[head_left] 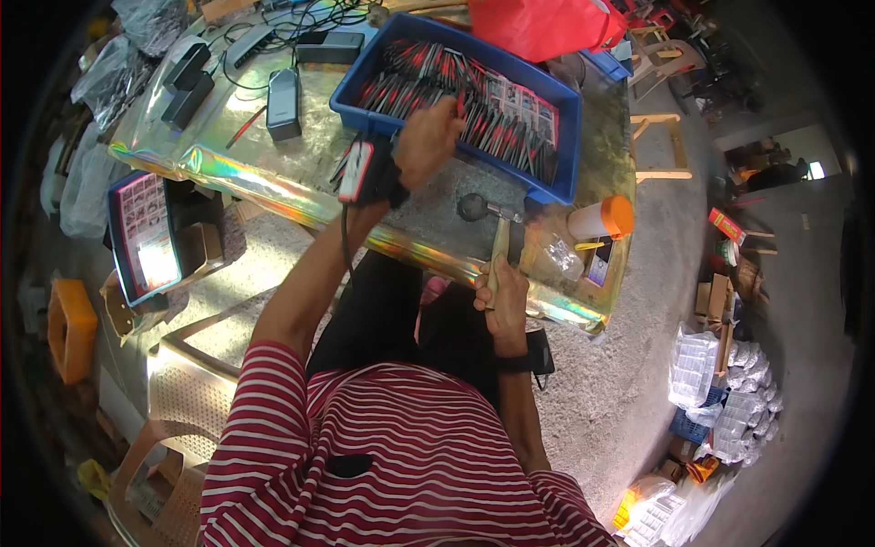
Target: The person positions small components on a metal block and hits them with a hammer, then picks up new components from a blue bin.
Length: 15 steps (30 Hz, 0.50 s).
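My left hand (428,141) reaches over the near edge of a blue plastic bin (344,108). Its fingers are closed; what they hold, if anything, is hidden. Rows of slim red-and-black pieces (437,77) fill the bin, with printed cards among them. My right hand (503,299) is wrapped round the wooden handle of a hammer (499,244) at the table's front edge. The dark hammer head lies over the tabletop, just in front of the bin. Close to my left wrist are a white-and-red device (355,171) and a dark cable.
Right of the hammer stand an orange-lidded jar (602,219) and crumpled clear plastic (562,257). Black and grey devices (283,105) and cables cover the table's left part. A red bag (547,27) lies behind the bin. A plastic chair (187,392) stands at the left.
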Tool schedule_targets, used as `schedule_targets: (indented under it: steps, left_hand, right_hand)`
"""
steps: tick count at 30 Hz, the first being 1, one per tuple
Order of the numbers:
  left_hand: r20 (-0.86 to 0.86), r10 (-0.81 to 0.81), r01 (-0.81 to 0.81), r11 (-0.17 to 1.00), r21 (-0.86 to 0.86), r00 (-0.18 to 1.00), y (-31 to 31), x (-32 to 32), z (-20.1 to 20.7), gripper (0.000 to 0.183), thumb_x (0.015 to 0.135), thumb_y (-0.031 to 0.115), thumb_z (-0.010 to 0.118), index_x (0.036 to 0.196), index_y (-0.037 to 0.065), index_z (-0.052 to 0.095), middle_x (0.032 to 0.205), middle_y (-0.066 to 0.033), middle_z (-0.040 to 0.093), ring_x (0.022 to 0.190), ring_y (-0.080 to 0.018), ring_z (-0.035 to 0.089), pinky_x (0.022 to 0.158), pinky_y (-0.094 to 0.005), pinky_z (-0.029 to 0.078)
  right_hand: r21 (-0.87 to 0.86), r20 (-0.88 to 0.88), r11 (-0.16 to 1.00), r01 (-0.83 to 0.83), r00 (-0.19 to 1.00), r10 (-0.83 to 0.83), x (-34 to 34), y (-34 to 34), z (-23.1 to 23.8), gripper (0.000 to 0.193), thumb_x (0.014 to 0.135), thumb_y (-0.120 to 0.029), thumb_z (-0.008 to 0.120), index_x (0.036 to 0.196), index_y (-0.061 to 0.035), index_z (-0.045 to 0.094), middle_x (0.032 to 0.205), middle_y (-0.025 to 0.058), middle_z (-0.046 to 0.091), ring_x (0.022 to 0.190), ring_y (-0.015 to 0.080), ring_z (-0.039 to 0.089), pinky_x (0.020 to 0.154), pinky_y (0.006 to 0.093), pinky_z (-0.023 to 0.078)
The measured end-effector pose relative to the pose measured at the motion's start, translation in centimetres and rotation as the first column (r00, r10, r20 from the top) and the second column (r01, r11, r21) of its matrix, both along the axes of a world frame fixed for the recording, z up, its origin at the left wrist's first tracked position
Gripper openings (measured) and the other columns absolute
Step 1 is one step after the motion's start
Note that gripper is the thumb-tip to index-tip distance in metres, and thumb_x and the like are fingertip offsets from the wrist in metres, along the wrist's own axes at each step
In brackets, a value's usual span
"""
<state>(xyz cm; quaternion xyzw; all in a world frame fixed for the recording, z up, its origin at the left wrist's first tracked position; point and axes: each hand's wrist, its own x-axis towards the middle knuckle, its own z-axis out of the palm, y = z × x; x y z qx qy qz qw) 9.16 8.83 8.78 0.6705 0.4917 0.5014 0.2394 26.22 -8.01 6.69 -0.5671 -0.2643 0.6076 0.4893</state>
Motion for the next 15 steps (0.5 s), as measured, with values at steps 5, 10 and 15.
schedule_targets:
  steps: [5,10,15]
  left_hand:
    - [-0.387,0.326,-0.311,0.945,0.101,0.863,5.1,-2.9,-2.5,0.018,0.068,0.021,0.058,0.078,0.006,0.056,0.070,-0.0147,0.059,0.068,-0.0316,0.057,0.060,-0.0418,0.045]
    - [-0.483,0.230,-0.228,0.972,0.065,0.845,7.9,-3.6,-4.7,0.010,0.068,0.011,0.048,0.073,0.004,0.054,0.073,-0.0158,0.057,0.070,-0.0363,0.055,0.059,-0.0456,0.043]
    - [-0.532,0.241,-0.259,0.965,0.042,0.812,8.7,-4.1,-7.3,0.015,0.072,0.016,0.048,0.076,0.003,0.054,0.074,-0.0182,0.058,0.070,-0.0368,0.056,0.059,-0.0444,0.044]
  right_hand:
    - [-0.084,0.142,0.991,-0.106,0.983,0.117,0.3,-0.1,0.6,0.039,0.085,-0.036,0.042,0.081,0.0019,0.050,0.058,0.0106,0.051,0.042,0.0123,0.048,0.037,0.0259,0.046]
    - [-0.060,0.233,0.977,-0.205,0.949,0.213,0.5,-0.4,0.5,0.042,0.085,-0.038,0.040,0.082,0.0027,0.049,0.061,0.0130,0.053,0.046,0.0156,0.052,0.042,0.0271,0.049]
    - [-0.079,0.344,0.962,-0.261,0.899,0.272,1.0,-0.4,0.3,0.041,0.086,-0.039,0.039,0.080,0.0008,0.049,0.060,0.0116,0.051,0.046,0.0147,0.052,0.043,0.0240,0.046]
